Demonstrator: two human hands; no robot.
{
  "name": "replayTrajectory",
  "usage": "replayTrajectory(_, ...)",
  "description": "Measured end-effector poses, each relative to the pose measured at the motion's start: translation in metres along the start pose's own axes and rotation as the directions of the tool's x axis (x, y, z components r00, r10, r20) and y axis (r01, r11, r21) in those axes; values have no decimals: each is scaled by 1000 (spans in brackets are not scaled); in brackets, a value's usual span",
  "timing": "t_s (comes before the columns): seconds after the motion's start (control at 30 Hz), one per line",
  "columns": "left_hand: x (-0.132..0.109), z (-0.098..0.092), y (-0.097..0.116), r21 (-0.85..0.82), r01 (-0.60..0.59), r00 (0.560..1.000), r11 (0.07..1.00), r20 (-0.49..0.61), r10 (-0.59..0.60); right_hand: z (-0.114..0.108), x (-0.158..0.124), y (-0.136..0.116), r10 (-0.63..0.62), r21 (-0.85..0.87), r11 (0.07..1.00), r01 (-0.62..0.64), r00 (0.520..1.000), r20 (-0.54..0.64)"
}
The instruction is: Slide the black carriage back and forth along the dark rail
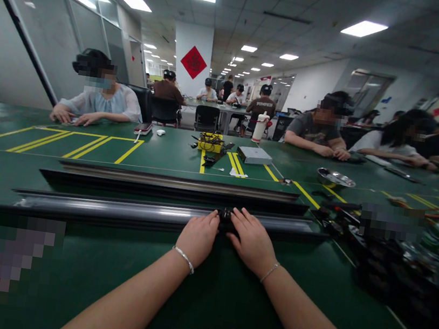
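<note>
A long black rail (pixel 115 207) with a shiny clear strip along it lies crosswise on the green table. At its middle right sits a small black part (pixel 225 214), its kind too small to make out. My left hand (pixel 199 238) closes on this part from the left, fingers pressed together over the rail. From the right, my right hand (pixel 253 240) grips at the same part, fingers stretched over the rail and thumb on the near side. The fingers partly hide the part. Just beyond lies a second long black rail (pixel 174 192), parallel to the first and untouched.
Dark parts and tools (pixel 378 252) crowd the right side, near a metal bowl (pixel 336 177). Farther off stand a yellow box with black cables (pixel 211 142), a grey box (pixel 254 155) and a white bottle (pixel 261 127). Several people sit across the table (pixel 146 279).
</note>
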State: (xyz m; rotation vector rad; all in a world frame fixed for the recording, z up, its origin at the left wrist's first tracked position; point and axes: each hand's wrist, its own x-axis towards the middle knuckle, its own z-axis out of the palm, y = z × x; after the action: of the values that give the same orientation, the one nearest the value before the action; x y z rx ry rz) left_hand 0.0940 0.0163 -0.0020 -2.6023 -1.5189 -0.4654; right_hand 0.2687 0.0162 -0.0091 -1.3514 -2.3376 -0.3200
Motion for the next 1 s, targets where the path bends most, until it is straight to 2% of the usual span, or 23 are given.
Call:
replayTrajectory(0.47, -1, 4, -2, 49, -27, 999, 998, -23, 28, -1, 3, 2, 15, 76, 997, -15, 1000, -8)
replayTrajectory(1.0, -2, 4, -3, 45, -26, 1000, 999, -13, 27, -5, 2, 8, 39, 48, 998, -40, 999, 33)
